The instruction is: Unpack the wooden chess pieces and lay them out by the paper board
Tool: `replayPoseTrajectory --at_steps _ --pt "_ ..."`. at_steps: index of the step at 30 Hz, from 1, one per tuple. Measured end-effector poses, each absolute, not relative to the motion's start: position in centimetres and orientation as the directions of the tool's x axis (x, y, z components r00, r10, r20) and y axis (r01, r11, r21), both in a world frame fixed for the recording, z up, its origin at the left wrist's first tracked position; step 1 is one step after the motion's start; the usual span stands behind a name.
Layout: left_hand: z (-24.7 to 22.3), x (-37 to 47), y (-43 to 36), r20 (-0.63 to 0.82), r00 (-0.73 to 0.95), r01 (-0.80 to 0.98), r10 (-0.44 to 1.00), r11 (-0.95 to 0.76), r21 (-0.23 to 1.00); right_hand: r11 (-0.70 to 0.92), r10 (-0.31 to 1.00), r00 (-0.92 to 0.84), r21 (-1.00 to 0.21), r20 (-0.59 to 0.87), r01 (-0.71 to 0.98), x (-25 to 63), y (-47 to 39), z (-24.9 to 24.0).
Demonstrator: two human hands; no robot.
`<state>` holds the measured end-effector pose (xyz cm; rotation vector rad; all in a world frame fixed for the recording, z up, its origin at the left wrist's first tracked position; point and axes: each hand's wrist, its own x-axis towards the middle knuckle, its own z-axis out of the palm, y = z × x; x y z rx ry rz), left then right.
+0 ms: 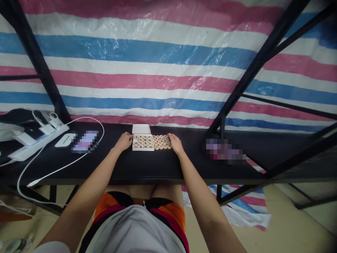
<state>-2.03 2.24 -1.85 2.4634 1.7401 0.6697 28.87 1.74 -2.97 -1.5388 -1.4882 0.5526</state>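
Observation:
A small white box [143, 149] lies on the black desk, holding rows of round Chinese chess pieces [143, 141] with dark characters. Its white lid [141, 129] lies right behind it. Against the box's right side stand several more chess pieces [162, 142], bearing red characters, set in tight rows on the desk. My left hand [124, 141] touches the left edge of the box with its fingers stretched forward. At the right end of the red pieces, my right hand [175, 142] lies with its fingers extended along them, touching the outermost ones.
To the left are a phone [85, 142], a white flat object [64, 140], a power strip [39, 142] with chargers, and a looping white cable [60, 167]. A blurred-out item [223, 150] lies right. Black metal posts [244, 79] and a striped plastic sheet [147, 66] bound the desk.

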Motion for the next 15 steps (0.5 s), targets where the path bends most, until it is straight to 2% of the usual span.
replayPoseTrajectory --at_steps 15 --pt "-1.03 -1.71 1.34 0.192 0.198 0.955 0.961 -0.234 0.184 0.126 0.951 0.165 -0.818 0.259 0.561 28.88 1.72 -2.87"
